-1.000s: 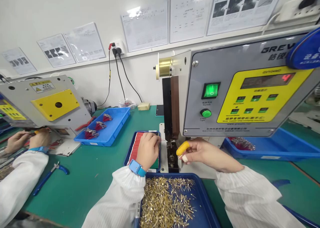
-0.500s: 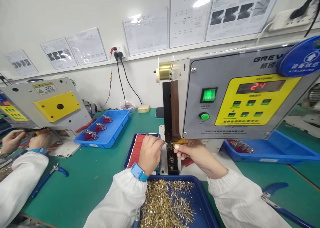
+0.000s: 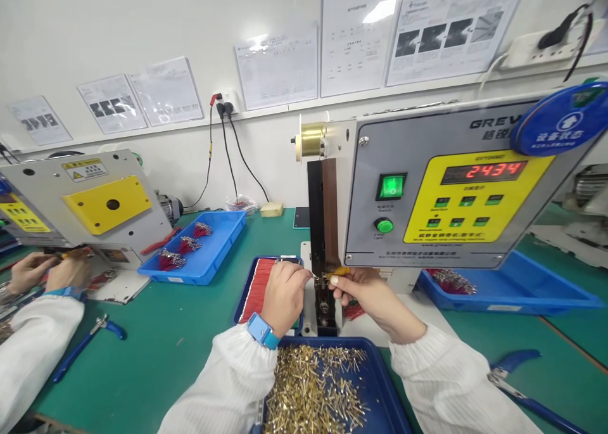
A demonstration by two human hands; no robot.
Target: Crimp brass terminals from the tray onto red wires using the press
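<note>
Our left hand (image 3: 285,304) pinches a wire (image 3: 308,272) shut at the crimper (image 3: 323,307); our right hand (image 3: 375,304), closed beside it, wears a yellow cot (image 3: 339,270), its grip too small to read, brass pins (image 3: 316,383) just below

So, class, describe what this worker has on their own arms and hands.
The left sleeve and right sleeve are loose, white, finely pleated fabric with gathered cuffs. A blue wrist strap with a squarish piece circles the left wrist. The left hand and right hand show no gloves.
</note>
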